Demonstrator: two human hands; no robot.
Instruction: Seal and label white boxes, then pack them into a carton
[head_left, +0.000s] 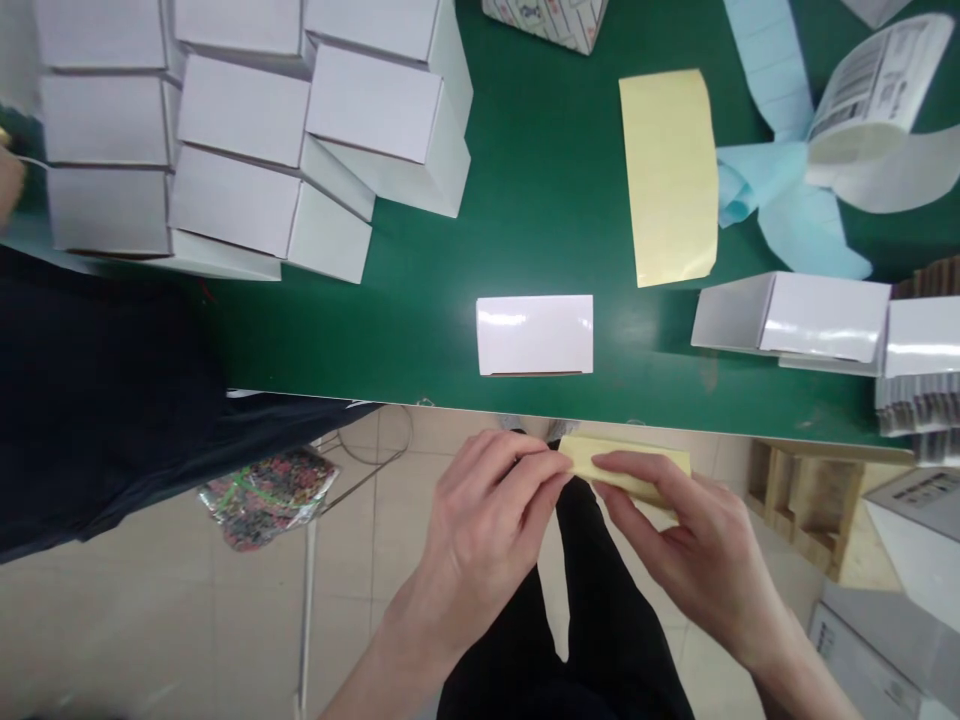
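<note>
Just off the near edge of a green counter (420, 330), a worker bends to a pale yellow strip (589, 447) held in the air with both hands. The fingers of the left hand (487, 510) are drawn together, pinching its left end; the thumb and forefinger of the right hand (701, 540) grip it nearer the middle, and the rest of it runs on past them. Whether it is folded or merely curled, I cannot tell from here.

The handling looks under way and unfinished: the strip is in hand and apart from everything on the counter. A lone box (535, 335) sits just beyond the hands, its white top plain. Past it, to the right, lies a yellow sheet (670, 180) beside crumpled blue backing (772, 60) and a printed roll (877, 90). White cartons (244, 110) stand in rows at left, near a dark-clothed co-worker (97, 390); whether those are finished does not show.
</note>
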